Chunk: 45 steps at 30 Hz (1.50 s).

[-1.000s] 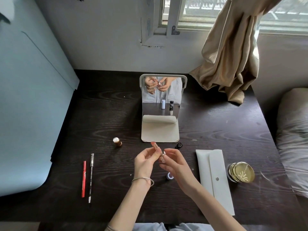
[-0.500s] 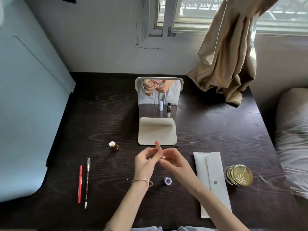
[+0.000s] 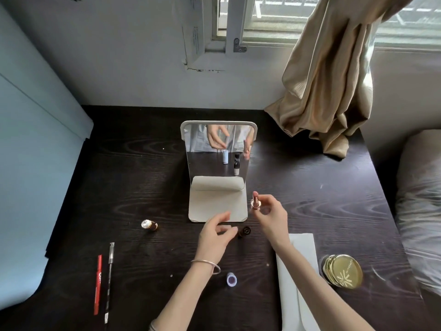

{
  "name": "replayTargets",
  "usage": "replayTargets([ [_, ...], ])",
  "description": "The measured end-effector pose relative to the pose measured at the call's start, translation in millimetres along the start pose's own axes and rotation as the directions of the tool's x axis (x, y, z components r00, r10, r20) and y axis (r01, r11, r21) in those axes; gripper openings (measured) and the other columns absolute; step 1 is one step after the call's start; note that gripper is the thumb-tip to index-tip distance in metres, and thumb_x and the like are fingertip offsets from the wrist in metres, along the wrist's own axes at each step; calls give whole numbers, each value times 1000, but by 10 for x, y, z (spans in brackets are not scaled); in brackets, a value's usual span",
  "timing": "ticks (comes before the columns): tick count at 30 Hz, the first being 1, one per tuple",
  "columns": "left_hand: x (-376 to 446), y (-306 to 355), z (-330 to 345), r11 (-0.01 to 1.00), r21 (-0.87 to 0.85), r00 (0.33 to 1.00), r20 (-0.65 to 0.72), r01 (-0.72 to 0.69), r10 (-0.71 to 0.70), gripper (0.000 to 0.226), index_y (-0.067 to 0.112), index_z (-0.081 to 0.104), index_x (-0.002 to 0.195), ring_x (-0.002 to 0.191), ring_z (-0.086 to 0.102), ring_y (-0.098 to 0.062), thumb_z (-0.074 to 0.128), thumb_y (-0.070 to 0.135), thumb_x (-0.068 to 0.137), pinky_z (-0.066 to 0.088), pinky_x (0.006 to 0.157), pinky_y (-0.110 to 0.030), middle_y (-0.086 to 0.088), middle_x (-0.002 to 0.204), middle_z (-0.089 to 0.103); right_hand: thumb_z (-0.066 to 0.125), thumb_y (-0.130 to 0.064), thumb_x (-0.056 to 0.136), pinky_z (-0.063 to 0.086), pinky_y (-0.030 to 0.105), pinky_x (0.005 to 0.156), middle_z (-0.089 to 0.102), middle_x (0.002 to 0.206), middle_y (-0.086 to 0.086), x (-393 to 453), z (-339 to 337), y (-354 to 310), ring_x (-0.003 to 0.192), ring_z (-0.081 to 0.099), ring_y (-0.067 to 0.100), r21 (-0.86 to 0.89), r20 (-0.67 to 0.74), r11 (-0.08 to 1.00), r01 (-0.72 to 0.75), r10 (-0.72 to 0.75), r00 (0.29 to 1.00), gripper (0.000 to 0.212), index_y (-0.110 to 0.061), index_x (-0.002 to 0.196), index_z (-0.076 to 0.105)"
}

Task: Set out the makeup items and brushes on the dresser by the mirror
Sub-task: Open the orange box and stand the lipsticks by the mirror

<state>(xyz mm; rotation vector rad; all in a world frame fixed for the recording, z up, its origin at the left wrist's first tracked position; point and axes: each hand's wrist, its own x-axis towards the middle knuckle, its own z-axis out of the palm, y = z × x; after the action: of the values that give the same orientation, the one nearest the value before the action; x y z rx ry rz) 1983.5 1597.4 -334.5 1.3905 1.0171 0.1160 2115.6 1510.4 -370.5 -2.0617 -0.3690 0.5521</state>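
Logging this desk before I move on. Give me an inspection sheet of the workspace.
Surface: dark wood dresser.
Job's things: open lipstick, standing mirror, red pencil, black pencil, gold compact, white pouch.
Clutter: gold-capped tube, lilac-topped tube.
Grippers: right hand holds the lipstick; left hand holds nothing.
Cables: nothing seen.
Surroundings: window, beige curtain.

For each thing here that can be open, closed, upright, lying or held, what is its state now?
Lipstick: uncapped, held upright by right hand.
Left hand: empty, fingers relaxed.
Mirror: standing, unfolded.
Gold compact: closed, tilted.
White pouch: flap closed, lying flat.
Red pencil: lying flat.
Black pencil: lying beside it.
Lilac tube: standing.
Window: ajar.
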Motion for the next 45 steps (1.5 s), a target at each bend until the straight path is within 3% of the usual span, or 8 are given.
replayTargets([
  [4,102,-112,-45,997,40,997,5,72,-72,35,20,59,114,89,59,0,61,2,85,44,69,-1,3,118,60,71,-9,79,50,33,80,67,91,3,410,110,295,87,62,24,-72,-64,995,-64,59,996,13,-16,89,67],
  [9,233,-167,-116,991,72,993,10,113,-114,32,22,61,109,90,60,-1,59,2,85,43,67,0,7,110,63,72,9,69,38,3,72,58,95,4,691,229,361,83,57,16,-99,-58,994,-40,35,998,26,-4,92,66],
  [18,299,-244,-161,983,101,988,24,151,-154,30,24,64,102,85,61,-2,58,0,84,43,66,-1,9,103,64,71,4,71,49,29,80,58,95,0,828,334,470,89,59,19,-108,-23,994,-34,32,999,29,-11,95,64],
  [25,285,-237,-130,984,96,987,53,149,-155,30,25,65,99,85,62,-3,59,0,83,45,69,-7,13,101,64,58,11,73,44,14,74,48,108,9,544,203,491,96,53,20,-88,-106,988,-125,115,988,38,-6,107,56],
  [31,212,-261,-103,987,102,988,81,122,-131,31,25,65,91,83,63,-5,60,-4,81,49,77,-15,8,100,65,72,-10,68,39,22,94,41,120,-3,-189,49,667,116,34,15,-235,401,968,82,20,916,51,-38,109,60],
  [36,65,-245,-82,992,94,991,98,86,-95,29,27,63,99,83,61,-4,66,4,81,49,74,-14,4,108,60,73,-17,80,37,26,94,55,106,-10,-343,133,498,103,44,8,-189,268,978,83,-30,963,19,-26,95,66],
  [40,-65,-156,-92,997,71,996,85,9,-16,30,28,61,113,102,56,-5,66,18,85,46,71,-6,11,112,57,60,-22,91,46,21,68,67,76,-4,-544,-1,33,71,59,1,83,494,997,-7,-35,869,9,-14,94,61],
  [45,-251,-38,-126,919,-351,976,185,178,-118,16,12,68,97,93,66,-10,53,16,93,52,83,-17,-4,95,71,54,-27,95,37,15,69,59,75,-16,-759,27,-248,69,47,-3,97,554,994,53,-98,827,17,-35,108,59],
])
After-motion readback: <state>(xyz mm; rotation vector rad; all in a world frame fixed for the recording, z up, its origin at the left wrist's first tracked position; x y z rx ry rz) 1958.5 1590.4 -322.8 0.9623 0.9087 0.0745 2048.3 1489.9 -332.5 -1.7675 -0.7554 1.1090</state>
